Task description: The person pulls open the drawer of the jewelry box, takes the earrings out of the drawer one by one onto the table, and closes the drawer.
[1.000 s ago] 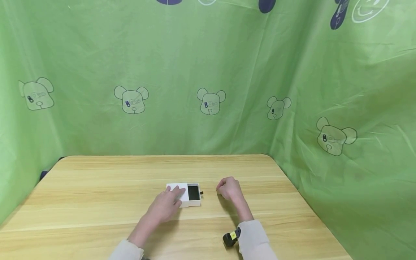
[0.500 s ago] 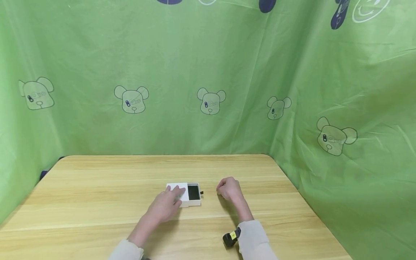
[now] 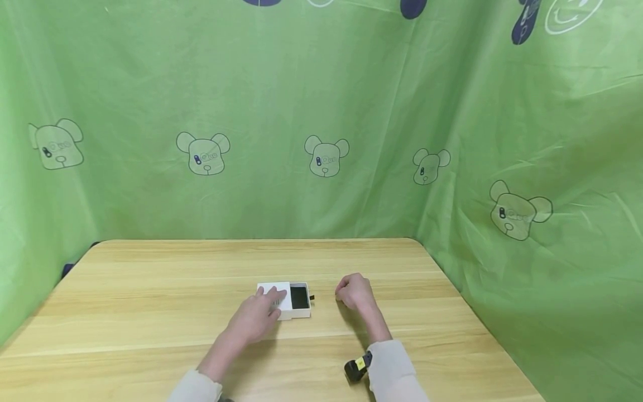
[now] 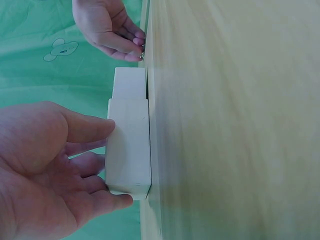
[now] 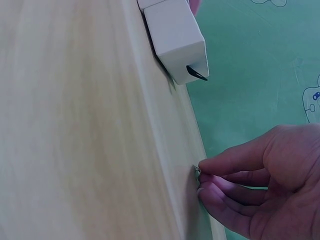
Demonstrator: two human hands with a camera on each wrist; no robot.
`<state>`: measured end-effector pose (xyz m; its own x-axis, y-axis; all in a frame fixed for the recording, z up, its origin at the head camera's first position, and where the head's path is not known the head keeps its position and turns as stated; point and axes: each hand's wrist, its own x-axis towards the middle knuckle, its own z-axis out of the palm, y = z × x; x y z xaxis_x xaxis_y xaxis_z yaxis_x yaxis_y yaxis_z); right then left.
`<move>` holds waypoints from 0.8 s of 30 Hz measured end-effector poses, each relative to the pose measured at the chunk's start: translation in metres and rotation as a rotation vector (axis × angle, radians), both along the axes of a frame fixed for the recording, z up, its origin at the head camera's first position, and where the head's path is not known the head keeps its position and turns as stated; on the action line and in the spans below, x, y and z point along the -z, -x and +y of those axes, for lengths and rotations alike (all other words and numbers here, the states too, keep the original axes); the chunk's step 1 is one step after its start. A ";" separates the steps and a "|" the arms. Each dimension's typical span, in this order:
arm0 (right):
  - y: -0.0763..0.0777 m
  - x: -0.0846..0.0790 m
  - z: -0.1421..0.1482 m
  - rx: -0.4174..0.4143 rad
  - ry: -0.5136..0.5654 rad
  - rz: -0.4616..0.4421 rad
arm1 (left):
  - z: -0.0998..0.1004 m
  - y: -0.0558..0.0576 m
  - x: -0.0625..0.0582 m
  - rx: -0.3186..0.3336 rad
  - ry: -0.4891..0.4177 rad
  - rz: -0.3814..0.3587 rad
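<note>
A small white drawer box (image 3: 285, 305) lies on the wooden table with its drawer (image 3: 301, 314) partly pulled out to the right. Black lining (image 3: 300, 297) shows inside, and a short black pull tab (image 5: 196, 73) sticks out from the drawer's end. My left hand (image 3: 253, 317) holds the box's outer sleeve (image 4: 129, 145); its thumb is on the near side and the little finger is bent at the left end. To the right of the box, my right hand (image 3: 355, 291) pinches a tiny shiny metal piece (image 5: 197, 170) low over the table. Its exact kind I cannot tell.
The wooden table (image 3: 150, 312) reaches back to a green curtain (image 3: 271, 195) with printed bear heads. Another green curtain side closes in on the right. A black wrist camera (image 3: 355, 369) with a yellow label hangs at my right sleeve.
</note>
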<state>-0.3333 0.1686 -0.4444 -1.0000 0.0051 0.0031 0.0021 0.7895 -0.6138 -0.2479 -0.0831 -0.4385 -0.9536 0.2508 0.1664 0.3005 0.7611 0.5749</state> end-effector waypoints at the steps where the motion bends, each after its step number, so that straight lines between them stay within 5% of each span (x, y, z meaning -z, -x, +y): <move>1: 0.000 0.000 0.000 -0.001 -0.001 0.001 | 0.000 0.000 0.000 0.000 0.000 0.001; 24: -0.007 -0.017 -0.010 -0.024 0.084 0.007 | 0.000 0.001 0.001 0.001 0.002 -0.013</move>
<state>-0.3260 0.1587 -0.4272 -0.9998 -0.0182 0.0110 -0.0208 0.7346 -0.6781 -0.2490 -0.0826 -0.4398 -0.9555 0.2520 0.1531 0.2934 0.7619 0.5774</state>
